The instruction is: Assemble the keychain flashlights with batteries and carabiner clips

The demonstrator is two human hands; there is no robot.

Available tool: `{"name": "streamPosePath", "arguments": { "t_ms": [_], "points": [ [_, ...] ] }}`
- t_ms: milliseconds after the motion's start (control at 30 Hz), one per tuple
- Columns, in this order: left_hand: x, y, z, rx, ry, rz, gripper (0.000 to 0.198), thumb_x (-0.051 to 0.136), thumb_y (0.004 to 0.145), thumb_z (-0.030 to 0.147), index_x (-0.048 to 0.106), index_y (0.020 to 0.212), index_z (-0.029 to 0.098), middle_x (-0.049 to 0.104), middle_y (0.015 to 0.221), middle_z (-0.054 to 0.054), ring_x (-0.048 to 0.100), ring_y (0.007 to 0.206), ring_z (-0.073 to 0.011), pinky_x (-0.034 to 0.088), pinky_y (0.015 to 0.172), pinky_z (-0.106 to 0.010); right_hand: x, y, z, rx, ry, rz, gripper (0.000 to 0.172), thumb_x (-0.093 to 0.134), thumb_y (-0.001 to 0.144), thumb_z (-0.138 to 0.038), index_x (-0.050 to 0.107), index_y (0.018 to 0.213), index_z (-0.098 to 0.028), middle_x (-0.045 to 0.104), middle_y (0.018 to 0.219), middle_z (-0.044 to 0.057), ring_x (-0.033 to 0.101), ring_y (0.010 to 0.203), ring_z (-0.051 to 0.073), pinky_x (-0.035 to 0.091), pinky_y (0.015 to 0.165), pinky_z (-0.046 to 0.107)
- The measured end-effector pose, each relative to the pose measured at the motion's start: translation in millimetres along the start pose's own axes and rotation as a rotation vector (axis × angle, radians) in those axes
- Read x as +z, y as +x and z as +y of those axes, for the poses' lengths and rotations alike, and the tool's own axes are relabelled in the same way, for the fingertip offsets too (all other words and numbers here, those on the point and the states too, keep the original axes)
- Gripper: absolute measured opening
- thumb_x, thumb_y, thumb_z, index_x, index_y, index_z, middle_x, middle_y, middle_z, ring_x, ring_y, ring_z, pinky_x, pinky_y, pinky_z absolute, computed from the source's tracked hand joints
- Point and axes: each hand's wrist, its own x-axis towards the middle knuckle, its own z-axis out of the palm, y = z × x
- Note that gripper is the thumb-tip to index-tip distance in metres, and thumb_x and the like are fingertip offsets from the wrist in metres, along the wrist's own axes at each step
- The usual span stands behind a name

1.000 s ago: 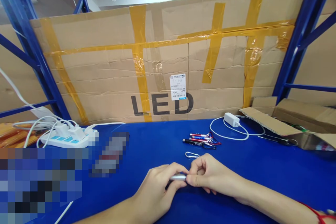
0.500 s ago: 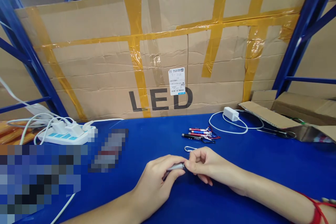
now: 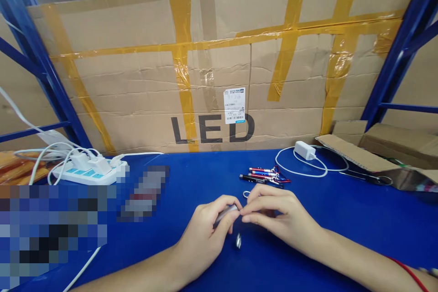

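Left hand (image 3: 204, 232) clamps slim silver metal tube (image 3: 226, 214); right hand (image 3: 290, 215) by tube's end, can't tell grip; 1 small shiny silver piece (image 3: 238, 241) near.

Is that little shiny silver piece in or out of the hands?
Out: the silver piece appears apart from the left hand and right hand, against the blue table. Whether it's resting or falling, I can't tell.

Black lettering (image 3: 204, 128) reading "LED" was printed on the cardboard panel (image 3: 143, 86). A white label (image 3: 234, 106) sat mostly above that lettering, overlapping the top of its D; its barcode and print were too small to read.
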Motion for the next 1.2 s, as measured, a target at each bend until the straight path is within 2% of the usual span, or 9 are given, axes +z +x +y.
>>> {"name": "streamPosePath", "arguments": {
  "t_ms": [67, 167, 333, 500, 567, 700, 833, 967, 1200],
  "points": [
    [0.0, 1.4, -0.6, -0.025, 0.002, -0.002, 0.02, 0.04, 0.091, 0.028, 0.058, 0.092, 0.019, 0.05, 0.057, 0.005, 0.048, 0.053, -0.0102, 0.036, 0.054, -0.02, 2.1, 0.1, -0.4, 0.059, -0.035, -0.018, 0.024, 0.059, 0.082, -0.039, 0.072, 0.08, -0.02, 0.062, 0.076, 0.004, 0.049, 0.053, 0.008, 0.039, 0.048, 0.021],
    [-0.3, 4.7, -4.0, -0.098, -0.031, 0.062, 0.02, 0.04, 0.091, 0.031, 0.056, 0.09, 0.019, 0.051, 0.058, 0.005, 0.048, 0.057, -0.0111, 0.036, 0.057, -0.021, 2.7, 2.1, -0.3, 0.138, -0.085, -0.024, 0.025, 0.057, 0.083, -0.04, 0.07, 0.08, -0.019, 0.062, 0.075, 0.004, 0.05, 0.052, 0.008, 0.039, 0.049, 0.021],
    [-0.9, 8.1, -10.2, -0.137, -0.142, 0.152, 0.016, 0.04, 0.092, 0.031, 0.051, 0.097, 0.02, 0.053, 0.066, 0.004, 0.049, 0.06, -0.0117, 0.036, 0.058, -0.022, 0.1, 2.4, -1.7, 0.124, -0.073, -0.014, 0.026, 0.056, 0.083, -0.04, 0.07, 0.083, -0.017, 0.062, 0.076, 0.004, 0.051, 0.053, 0.008, 0.041, 0.05, 0.02],
    [-1.6, 6.1, -4.6, -0.11, -0.217, 0.185, 0.009, 0.045, 0.089, 0.026, 0.046, 0.097, 0.021, 0.06, 0.071, 0.004, 0.056, 0.071, -0.0124, 0.041, 0.072, -0.023, 1.0, -4.2, -11.0, 0.033, -0.085, -0.335, 0.034, 0.065, 0.075, -0.048, 0.069, 0.097, -0.023, 0.063, 0.088, 0.001, 0.051, 0.055, 0.007, 0.04, 0.052, 0.019],
    [-2.2, 5.2, -2.5, -0.097, -0.223, 0.198, 0.012, 0.046, 0.089, 0.026, 0.047, 0.1, 0.022, 0.065, 0.078, 0.003, 0.059, 0.08, -0.0137, 0.041, 0.078, -0.024, 1.9, -5.0, -11.8, 0.037, -0.116, -0.412, 0.035, 0.066, 0.073, -0.049, 0.069, 0.097, -0.024, 0.063, 0.088, 0.0, 0.052, 0.057, 0.007, 0.039, 0.052, 0.019],
    [-3.0, 5.0, -2.8, -0.097, -0.218, 0.185, 0.015, 0.046, 0.089, 0.031, 0.053, 0.097, 0.02, 0.067, 0.085, -0.001, 0.06, 0.083, -0.0157, 0.043, 0.078, -0.025, 3.1, -1.8, -2.2, 0.109, -0.111, -0.358, 0.033, 0.066, 0.074, -0.049, 0.069, 0.092, -0.021, 0.063, 0.084, 0.002, 0.052, 0.057, 0.009, 0.042, 0.055, 0.019],
    [-2.5, 5.8, -4.1, -0.079, -0.2, 0.164, 0.016, 0.044, 0.09, 0.03, 0.054, 0.096, 0.02, 0.063, 0.078, 0.0, 0.057, 0.074, -0.0141, 0.042, 0.072, -0.024, 2.9, 0.8, 7.1, 0.189, -0.133, -0.307, 0.024, 0.065, 0.076, -0.043, 0.069, 0.085, -0.021, 0.063, 0.079, 0.001, 0.054, 0.059, 0.009, 0.042, 0.056, 0.02],
    [-1.5, 5.7, -3.7, -0.083, -0.193, 0.128, 0.017, 0.043, 0.091, 0.031, 0.054, 0.096, 0.019, 0.057, 0.072, 0.001, 0.05, 0.064, -0.012, 0.04, 0.063, -0.023, 2.8, -0.7, 3.4, 0.218, -0.215, -0.299, 0.016, 0.062, 0.079, -0.036, 0.067, 0.087, -0.024, 0.062, 0.079, 0.0, 0.053, 0.057, 0.009, 0.039, 0.053, 0.019],
    [-0.7, 4.5, -4.1, -0.082, -0.231, 0.096, 0.018, 0.042, 0.091, 0.031, 0.053, 0.095, 0.018, 0.053, 0.067, 0.003, 0.046, 0.056, -0.0098, 0.038, 0.056, -0.022, 6.1, 0.3, 3.9, 0.248, -0.225, -0.266, 0.015, 0.058, 0.076, -0.024, 0.064, 0.09, -0.024, 0.065, 0.082, -0.002, 0.053, 0.054, 0.007, 0.037, 0.049, 0.019]
  ]
}}
